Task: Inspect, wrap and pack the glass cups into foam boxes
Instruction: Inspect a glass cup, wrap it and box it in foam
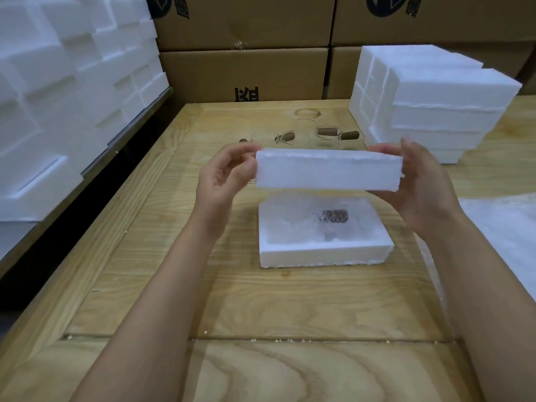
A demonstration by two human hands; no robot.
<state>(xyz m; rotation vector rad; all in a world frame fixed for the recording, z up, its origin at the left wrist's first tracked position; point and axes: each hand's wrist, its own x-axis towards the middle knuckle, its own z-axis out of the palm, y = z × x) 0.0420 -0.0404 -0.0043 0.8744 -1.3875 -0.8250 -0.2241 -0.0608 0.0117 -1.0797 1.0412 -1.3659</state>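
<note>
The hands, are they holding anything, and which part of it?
Yes, a white foam lid, by its two short ends: the left hand grips the left end, the right hand the right end, above the foam box.

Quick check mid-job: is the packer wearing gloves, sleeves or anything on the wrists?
No. The left hand and right hand are bare, with no gloves, rings or watch showing. The left arm and right arm are uncovered down to the frame's bottom edge; no sleeve is in view.

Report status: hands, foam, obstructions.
Left hand and right hand grip the white rectangular foam lid by its ends. Lid held above the open white foam box, wrapped glass cup inside. Nothing between them.
</note>
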